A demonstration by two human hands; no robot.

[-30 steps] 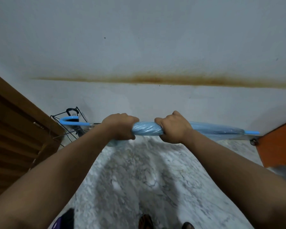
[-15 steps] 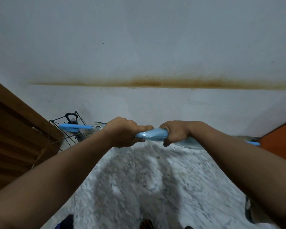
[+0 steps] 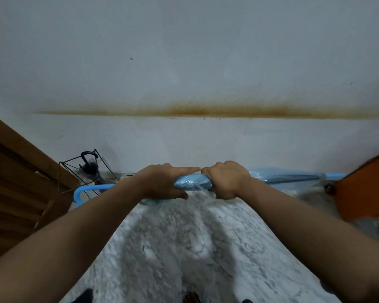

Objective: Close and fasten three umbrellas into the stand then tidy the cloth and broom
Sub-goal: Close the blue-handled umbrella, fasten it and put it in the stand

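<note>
Light-blue umbrella [image 3: 282, 177] held level above the marble floor [image 3: 184, 248]; left hand [image 3: 162, 182] and right hand [image 3: 225, 179] wrap their fingers around its rolled canopy, judged to keep folds tight for the strap [image 3: 206, 192]; wire stand [image 3: 88, 169] waits left.

Marble floor [image 3: 184, 248]; wire stand [image 3: 83, 169] on it, by wall.

Pale wall [image 3: 184, 51] w/ rusty horiz. stain [image 3: 206, 111]; marble floor [image 3: 173, 248]; wooden door [image 3: 15, 182] at left.

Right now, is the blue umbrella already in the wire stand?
No: the blue umbrella lies level across both hands, left hand and right hand gripping it, away from the wire stand.
</note>
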